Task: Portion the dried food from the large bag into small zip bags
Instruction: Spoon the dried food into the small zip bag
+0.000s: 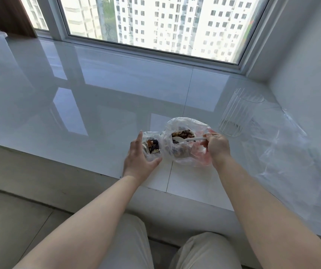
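Here the large bag (186,141) sits on the counter (97,105) near its front edge, its mouth open upward and the dried food (183,135) showing dark and brown inside. The right hand (217,145) is at the bag's right side, fingers (207,136) curled tight round the handle of a white spoon (188,139). The spoon lies nearly level, its long axis running right to left, with the bowl well inside the bag's mouth over the food; whether it carries a load is hard to tell through the plastic.

Just left of the large bag, touching it or nearly so, stands the small zip bag (152,147), already holding some dark and orange pieces. The left hand (139,156) cups it from the left, fingers straight and thumb spread below, steadying it rather than pinching it, I'd judge. So the coming move is a short carry leftward from the large bag to the small one, and the right hand, being the one with the spoon, is the one to make it.

Right of the large bag a ribbed clear glass (239,113) stands, with loose clear plastic (283,152) lying beyond it. The counter is glossy white tile beneath a wide window (165,22) facing tall apartment blocks.
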